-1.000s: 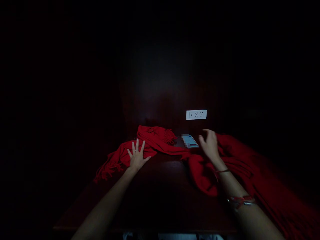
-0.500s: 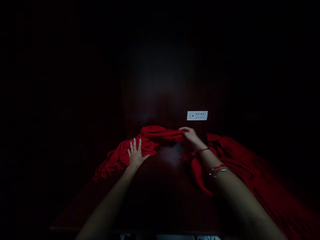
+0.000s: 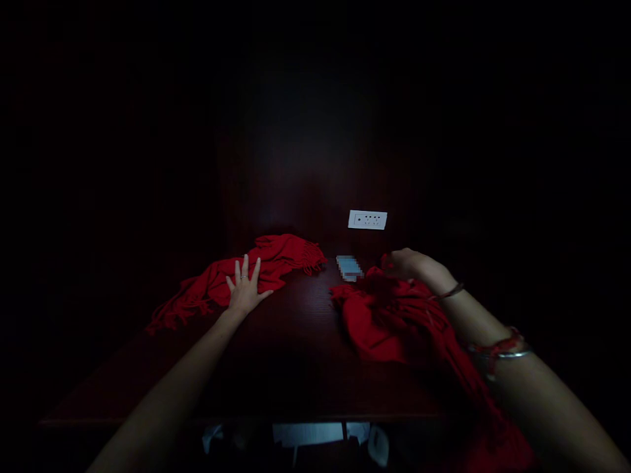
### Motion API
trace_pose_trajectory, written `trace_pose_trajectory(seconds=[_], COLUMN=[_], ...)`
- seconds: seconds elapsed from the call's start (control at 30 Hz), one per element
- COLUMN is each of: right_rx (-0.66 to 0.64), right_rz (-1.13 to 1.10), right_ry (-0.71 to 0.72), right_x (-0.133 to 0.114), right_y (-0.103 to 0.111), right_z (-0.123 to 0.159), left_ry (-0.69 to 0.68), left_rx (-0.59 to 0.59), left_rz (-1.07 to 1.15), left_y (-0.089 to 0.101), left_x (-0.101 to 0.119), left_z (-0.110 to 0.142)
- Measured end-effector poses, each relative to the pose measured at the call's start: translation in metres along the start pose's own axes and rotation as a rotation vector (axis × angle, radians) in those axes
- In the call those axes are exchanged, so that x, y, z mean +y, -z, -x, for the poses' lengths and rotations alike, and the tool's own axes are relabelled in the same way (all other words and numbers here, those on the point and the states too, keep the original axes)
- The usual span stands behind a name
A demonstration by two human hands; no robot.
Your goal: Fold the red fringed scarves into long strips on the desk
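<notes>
Landmark: the phone (image 3: 350, 268), lying on the tabletop (image 3: 296, 368), its screen pixelated. All positions refer to it, as the wearer sees them.

Nearest, well below the phone and under the tabletop's front edge, are pale items (image 3: 308, 433), too dim to identify. The right forearm, fitted with bracelets (image 3: 503, 351), extends from the lower right of the phone. The right red cloth (image 3: 374, 328) lies bunched just in front and to the right of the phone, one length trailing toward the wearer.

The left hand (image 3: 245, 294) is left of the phone and slightly nearer: fingers spread, palm down, gripping nothing, resting on the near edge of the left red cloth (image 3: 276, 249). That cloth extends left of the phone, fringe at both ends.

The right hand (image 3: 419, 266) is right of the phone, fingers curled and grasping the upper part of the right red cloth.

Farthest, a white socket panel (image 3: 367, 220) is mounted on the wall behind the phone.
</notes>
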State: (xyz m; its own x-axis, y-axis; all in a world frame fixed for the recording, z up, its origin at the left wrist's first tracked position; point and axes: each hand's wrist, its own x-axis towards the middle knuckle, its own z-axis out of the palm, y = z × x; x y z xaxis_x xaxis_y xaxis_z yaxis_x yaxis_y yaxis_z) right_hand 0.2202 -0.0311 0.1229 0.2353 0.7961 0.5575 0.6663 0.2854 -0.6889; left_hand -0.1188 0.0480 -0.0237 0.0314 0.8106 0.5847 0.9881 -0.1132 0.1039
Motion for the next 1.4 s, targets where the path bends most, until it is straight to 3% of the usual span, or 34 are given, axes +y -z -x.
trace_pose_trajectory(seconds=[0.1, 0.17, 0.23, 0.37, 0.53, 0.67, 0.83, 0.97, 1.1, 1.4], right_rx=[-0.124, -0.384, -0.570, -0.448, -0.249, -0.305, -0.457, -0.557, -0.599, -0.443], right_rz=[0.131, 0.302, 0.369, 0.342, 0.287, 0.313, 0.327, 0.326, 0.320, 0.355], right_ry=[0.039, 0.156, 0.056, -0.048, -0.143, -0.067, 0.051, 0.132, 0.174, 0.153], right_x=[-0.019, -0.028, -0.030, -0.018, 0.007, 0.017, 0.009, -0.005, -0.014, -0.014], right_y=[-0.062, -0.109, -0.155, -0.223, -0.267, -0.301, -0.346, -0.374, -0.385, -0.356], right_z=[0.000, 0.003, 0.008, 0.005, -0.024, -0.044, -0.056, -0.058, -0.054, -0.022], left_ry=[0.042, 0.106, 0.171, 0.249, 0.315, 0.325, 0.329, 0.411, 0.451, 0.486], left_rx=[0.000, -0.007, -0.022, -0.068, -0.093, -0.093, -0.101, -0.091, -0.056, 0.003], left_rz=[0.001, 0.006, 0.012, 0.020, 0.036, 0.054, 0.091, 0.080, 0.035, -0.044], left_y=[0.002, 0.003, 0.004, 0.001, -0.012, -0.029, -0.049, -0.058, -0.059, -0.043], left_x=[0.000, 0.000, -0.001, -0.004, -0.016, -0.035, -0.059, -0.070, -0.072, -0.063], left_z=[0.001, 0.001, 0.000, -0.006, -0.027, -0.050, -0.075, -0.087, -0.088, -0.061])
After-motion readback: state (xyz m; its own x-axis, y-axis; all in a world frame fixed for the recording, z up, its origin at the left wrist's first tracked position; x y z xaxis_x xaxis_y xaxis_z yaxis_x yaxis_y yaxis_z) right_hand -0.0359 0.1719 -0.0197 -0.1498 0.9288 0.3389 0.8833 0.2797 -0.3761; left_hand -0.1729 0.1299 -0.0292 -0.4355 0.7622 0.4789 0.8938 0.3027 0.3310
